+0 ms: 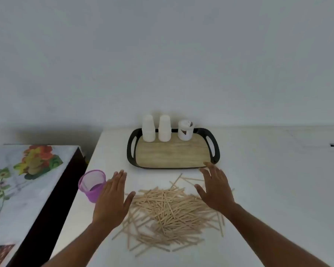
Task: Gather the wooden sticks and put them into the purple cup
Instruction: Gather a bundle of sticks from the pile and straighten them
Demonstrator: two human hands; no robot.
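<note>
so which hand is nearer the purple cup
Left. The left hand is just beside the purple cup, to its right; the right hand is far across the stick pile.

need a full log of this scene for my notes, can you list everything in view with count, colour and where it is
wooden sticks: many, too many to count, pale tan, loose pile on the near middle of the table
purple cup: one, purple mesh, upright, left of the pile by the table's left edge
tray: one, black rim with wood-look base, behind the pile
white cup stacks: two, white, upside down at the tray's back left
white jar: one, white with a brown mark, at the tray's back right
table: one, white, under everything
floral surface: one, pale with flower print, far left
left hand: one, fingers straight, at the pile's left edge
right hand: one, fingers spread, at the pile's right edge
</note>
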